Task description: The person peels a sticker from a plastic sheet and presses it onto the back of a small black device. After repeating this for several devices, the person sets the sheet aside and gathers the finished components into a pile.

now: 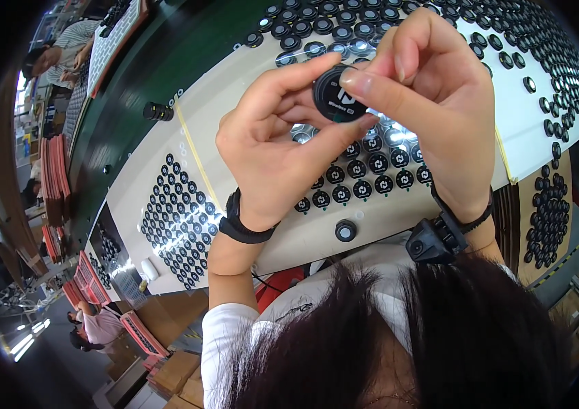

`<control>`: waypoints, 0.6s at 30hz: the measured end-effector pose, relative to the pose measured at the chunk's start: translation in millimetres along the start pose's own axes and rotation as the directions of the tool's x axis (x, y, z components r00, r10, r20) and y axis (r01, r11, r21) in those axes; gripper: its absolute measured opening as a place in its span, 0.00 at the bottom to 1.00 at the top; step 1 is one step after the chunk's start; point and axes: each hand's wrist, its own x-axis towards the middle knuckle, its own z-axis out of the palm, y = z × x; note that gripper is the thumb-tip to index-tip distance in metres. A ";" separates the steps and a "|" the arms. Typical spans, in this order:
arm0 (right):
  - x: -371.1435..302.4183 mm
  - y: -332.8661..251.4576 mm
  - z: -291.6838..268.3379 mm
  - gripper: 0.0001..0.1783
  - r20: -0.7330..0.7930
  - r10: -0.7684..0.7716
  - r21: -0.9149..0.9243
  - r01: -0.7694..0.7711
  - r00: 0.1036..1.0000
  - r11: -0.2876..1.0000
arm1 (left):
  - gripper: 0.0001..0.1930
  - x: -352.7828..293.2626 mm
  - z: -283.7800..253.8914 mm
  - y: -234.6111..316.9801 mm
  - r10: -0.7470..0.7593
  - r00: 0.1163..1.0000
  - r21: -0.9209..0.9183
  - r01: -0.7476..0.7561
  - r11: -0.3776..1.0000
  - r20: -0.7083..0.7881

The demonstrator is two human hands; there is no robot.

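Above the table, my left hand grips a round black disc by its rim, fingers behind and thumb below. The disc's printed face, with white markings, is turned up. My right hand is closed in a pinch at the disc's upper right, its thumb tip overlapping the face. Whether anything thin sits between the right fingertips I cannot make out. Under my hands lie rows of similar black discs with white marks, partly hidden by the hands. A lone disc lies near the table's front edge.
Another block of black discs covers the table's left part, past a yellow strip. Many discs with pale centres spread over the far side and right. A small black stack stands on the green belt. Other people sit at left.
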 end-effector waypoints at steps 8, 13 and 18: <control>5.0 -16.0 -1.7 0.10 0.050 0.105 -0.007 -0.104 0.993 0.995 | 0.22 4.3 -1.5 8.8 -0.088 0.994 0.040 0.085 0.996 0.070; 7.5 -17.2 -2.7 0.11 0.068 0.083 -0.112 -0.075 0.994 0.991 | 0.21 5.9 -1.9 11.9 -0.110 0.990 0.006 0.110 0.994 0.083; 9.2 -17.8 0.2 0.11 0.036 0.099 -0.183 -0.091 0.994 0.979 | 0.21 8.8 -2.0 15.9 -0.163 0.984 0.002 0.164 0.987 0.077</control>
